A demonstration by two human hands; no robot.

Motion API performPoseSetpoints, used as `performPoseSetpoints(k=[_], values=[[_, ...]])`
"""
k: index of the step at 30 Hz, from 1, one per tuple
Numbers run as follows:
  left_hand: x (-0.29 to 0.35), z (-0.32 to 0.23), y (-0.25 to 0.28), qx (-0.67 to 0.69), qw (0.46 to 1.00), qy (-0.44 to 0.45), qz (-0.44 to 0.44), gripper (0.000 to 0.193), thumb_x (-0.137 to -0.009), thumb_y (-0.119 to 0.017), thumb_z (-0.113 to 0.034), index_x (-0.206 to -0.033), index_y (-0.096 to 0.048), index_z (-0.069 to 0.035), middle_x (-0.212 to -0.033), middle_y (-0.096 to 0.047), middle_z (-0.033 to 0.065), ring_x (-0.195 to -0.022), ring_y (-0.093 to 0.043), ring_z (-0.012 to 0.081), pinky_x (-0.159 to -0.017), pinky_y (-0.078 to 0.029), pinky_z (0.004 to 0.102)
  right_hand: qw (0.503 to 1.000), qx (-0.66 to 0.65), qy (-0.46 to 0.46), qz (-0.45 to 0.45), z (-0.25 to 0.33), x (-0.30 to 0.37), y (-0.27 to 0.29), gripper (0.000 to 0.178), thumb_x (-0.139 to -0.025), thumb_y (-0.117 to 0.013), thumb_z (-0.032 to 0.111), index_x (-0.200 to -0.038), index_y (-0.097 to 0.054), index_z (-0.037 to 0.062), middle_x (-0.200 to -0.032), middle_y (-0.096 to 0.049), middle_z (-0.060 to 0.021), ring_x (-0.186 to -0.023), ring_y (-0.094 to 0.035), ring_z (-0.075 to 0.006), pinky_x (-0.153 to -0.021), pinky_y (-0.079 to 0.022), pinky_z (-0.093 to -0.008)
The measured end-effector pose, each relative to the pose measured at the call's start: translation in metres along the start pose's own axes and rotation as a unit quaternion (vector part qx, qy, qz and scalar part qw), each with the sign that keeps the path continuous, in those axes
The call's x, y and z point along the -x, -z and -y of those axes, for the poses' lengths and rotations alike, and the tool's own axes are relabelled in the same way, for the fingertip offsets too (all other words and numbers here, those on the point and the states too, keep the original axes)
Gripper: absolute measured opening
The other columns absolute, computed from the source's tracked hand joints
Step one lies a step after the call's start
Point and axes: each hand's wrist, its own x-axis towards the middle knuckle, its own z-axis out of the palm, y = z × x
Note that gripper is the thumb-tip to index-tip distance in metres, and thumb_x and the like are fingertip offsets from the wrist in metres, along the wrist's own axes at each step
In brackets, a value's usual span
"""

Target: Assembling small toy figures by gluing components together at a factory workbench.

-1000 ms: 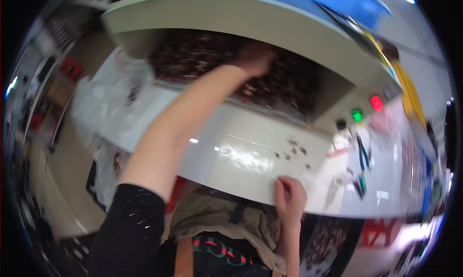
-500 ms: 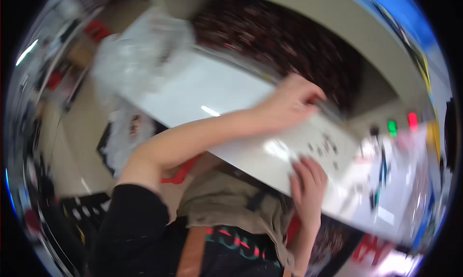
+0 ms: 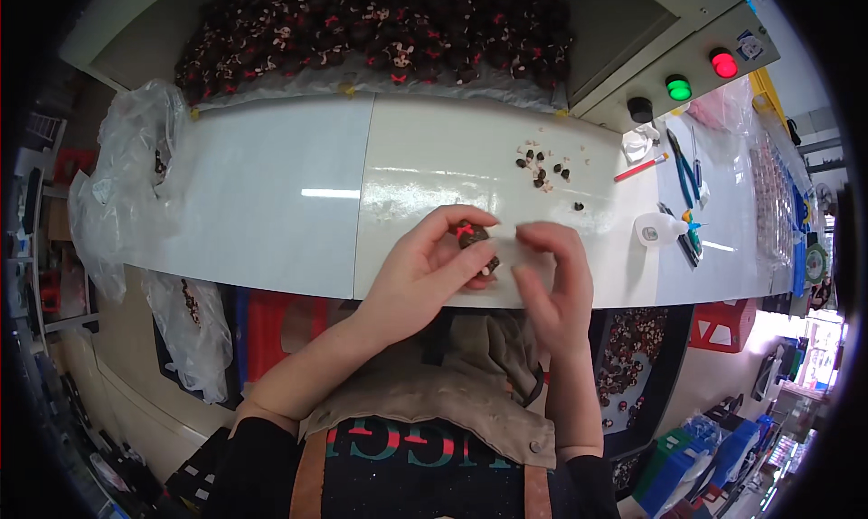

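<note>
My left hand is closed around a small dark brown figurine with a red bow, just above the near part of the white table. Part of the figurine is hidden by my thumb and fingers. To its right, my right hand is open, its thumb and curved fingers apart with nothing visible between them. Beyond my right hand, several tiny dark brown pieces and pale pieces are scattered on the table.
Many dark figurines fill the machine opening at the back. At right are a red pencil, pliers and a white squeeze bottle. Plastic bags hang at left. Below the right edge sits a bin of small parts.
My left hand has come back from the far side of the table to its near side, where it holds the figurine beside my right hand. The view has levelled and sharpened.
</note>
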Motion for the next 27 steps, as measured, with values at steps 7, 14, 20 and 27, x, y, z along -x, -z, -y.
performPoseSetpoints(k=[7, 14, 20, 27], values=[[-0.003, -0.002, -0.001, -0.010, 1.000, 0.011, -0.002, 0.034, -0.100, -0.035, -0.018, -0.127, -0.046, -0.002, -0.106, -0.055, 0.0059, -0.091, -0.057, 0.0096, -0.080, -0.049, 0.0240, 0.994, -0.092, -0.043, -0.036, -0.004, 0.005, -0.023, 0.033, -0.070, -0.073, -0.002, -0.096, -0.054, 0.0032, -0.096, -0.057, -0.0096, -0.087, -0.059, -0.0191, -0.071, -0.051, -0.0275], [-0.008, -0.004, -0.005, -0.095, 0.995, 0.036, 0.007, 0.034, -0.100, -0.034, -0.020, -0.124, -0.049, -0.001, -0.099, -0.059, 0.0049, -0.089, -0.057, 0.0084, -0.077, -0.050, 0.0223, 0.994, -0.082, -0.032, -0.057, -0.008, 0.011, -0.020, 0.034, -0.068, -0.077, 0.002, -0.093, -0.054, 0.0031, -0.088, -0.059, -0.0069, -0.078, -0.060, -0.0178, -0.069, -0.051, -0.0266], [-0.011, -0.003, -0.009, -0.117, 0.992, 0.038, 0.012, 0.035, -0.100, -0.034, -0.022, -0.123, -0.050, 0.000, -0.100, -0.059, 0.0052, -0.089, -0.057, 0.0084, -0.077, -0.049, 0.0223, 0.996, -0.060, -0.005, -0.065, -0.009, 0.011, -0.016, 0.034, -0.066, -0.079, 0.002, -0.090, -0.055, 0.0043, -0.088, -0.059, -0.0058, -0.078, -0.060, -0.0174, -0.067, -0.051, -0.0260], [-0.010, -0.003, -0.008, -0.087, 0.996, 0.036, -0.006, 0.034, -0.099, -0.038, -0.021, -0.122, -0.050, 0.001, -0.097, -0.055, 0.0046, -0.081, -0.054, 0.0068, -0.074, -0.051, 0.0221, 0.995, -0.071, -0.005, -0.065, -0.008, 0.010, -0.021, 0.034, -0.066, -0.078, 0.000, -0.090, -0.055, 0.0045, -0.088, -0.059, -0.0059, -0.078, -0.060, -0.0175, -0.067, -0.051, -0.0258]])
